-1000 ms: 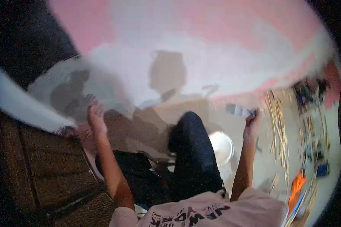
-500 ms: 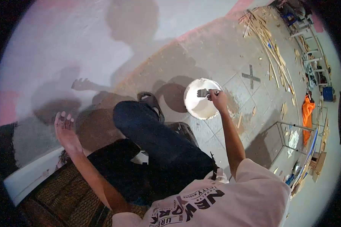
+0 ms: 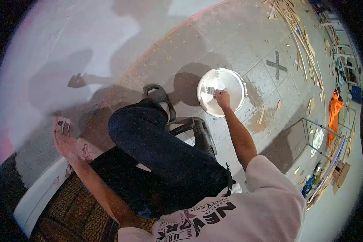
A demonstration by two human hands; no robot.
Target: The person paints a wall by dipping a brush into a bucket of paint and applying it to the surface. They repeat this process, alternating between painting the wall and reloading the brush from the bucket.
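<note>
My right hand (image 3: 222, 99) is closed around the handle of a paintbrush (image 3: 211, 91). The brush's head reaches over the inside of a white round bucket (image 3: 243, 97) standing on the tiled floor, its rim coated in white paint. On the other side, my left hand (image 3: 65, 139) is raised with its fingers loosely bent and apart. Nothing is held in it, and the wall (image 3: 48, 92) lies beyond. My bent knee in dark trousers (image 3: 145, 125) is between the two hands.
A dark plastic chair (image 3: 203, 135) stands close to my leg, below the bucket. Long wood strips (image 3: 300, 42) and scraps litter the floor at upper right. A metal frame (image 3: 310, 137) and an orange cloth (image 3: 334, 111) are at the right. Woven matting (image 3: 74, 207) lies at lower left.
My right hand has lowered the paintbrush deeper toward the bucket's inside. My left hand has dropped slightly, its fingers more bent. The view has shifted, so the floor items appear further right.
</note>
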